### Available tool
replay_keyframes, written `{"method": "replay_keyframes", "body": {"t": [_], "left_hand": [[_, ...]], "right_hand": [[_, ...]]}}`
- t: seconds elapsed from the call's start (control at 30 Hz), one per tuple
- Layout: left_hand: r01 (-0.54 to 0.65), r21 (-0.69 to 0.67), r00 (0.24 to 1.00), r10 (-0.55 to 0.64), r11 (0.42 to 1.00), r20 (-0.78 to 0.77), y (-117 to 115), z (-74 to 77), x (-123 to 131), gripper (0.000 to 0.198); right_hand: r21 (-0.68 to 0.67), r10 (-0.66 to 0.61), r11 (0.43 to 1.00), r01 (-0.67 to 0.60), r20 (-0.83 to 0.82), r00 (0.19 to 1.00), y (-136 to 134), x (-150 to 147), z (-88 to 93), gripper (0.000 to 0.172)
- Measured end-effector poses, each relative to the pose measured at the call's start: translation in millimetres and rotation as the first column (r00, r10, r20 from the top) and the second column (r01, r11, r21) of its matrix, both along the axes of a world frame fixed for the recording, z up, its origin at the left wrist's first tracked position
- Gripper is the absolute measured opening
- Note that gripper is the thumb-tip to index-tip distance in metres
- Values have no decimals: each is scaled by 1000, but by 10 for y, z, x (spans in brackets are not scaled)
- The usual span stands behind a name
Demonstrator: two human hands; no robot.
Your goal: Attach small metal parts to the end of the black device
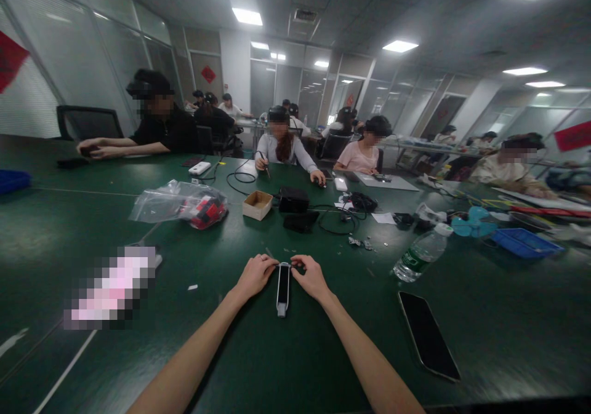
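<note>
In front of me on the green table lies a slim, elongated device [283, 286] with a black face, a pale rim and a grey tip toward me. At the left of its far end is my left hand [256, 275], its fingers pinched together. A thin dark sliver shows by those fingertips, too small to name. My right hand [311, 277] is at the right of the same end, thumb and forefinger curled together. Whatever that pinch holds is hidden. Both sets of fingertips are at or very near the device's far end.
Right of my hands lie a dark-screened phone [427, 334], a water bottle [418, 259] and a blue tray [526, 242]. Ahead are a small open box [257, 205], a black case [294, 199], cables and small metal parts [362, 242]. A plastic bag [184, 205] lies left. Several people sit beyond.
</note>
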State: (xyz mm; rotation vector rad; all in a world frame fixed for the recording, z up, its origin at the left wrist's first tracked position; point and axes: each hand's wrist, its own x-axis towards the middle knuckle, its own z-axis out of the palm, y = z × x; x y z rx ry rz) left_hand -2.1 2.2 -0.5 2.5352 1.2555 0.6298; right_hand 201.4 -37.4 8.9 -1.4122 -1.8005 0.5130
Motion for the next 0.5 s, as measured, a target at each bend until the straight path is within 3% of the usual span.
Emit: {"method": "replay_keyframes", "body": {"t": [0.5], "left_hand": [[-9,-19,1000,9,1000,-22,-32,74,7,28]], "right_hand": [[17,6,1000,-6,-13,1000,9,10,-25,27]]}}
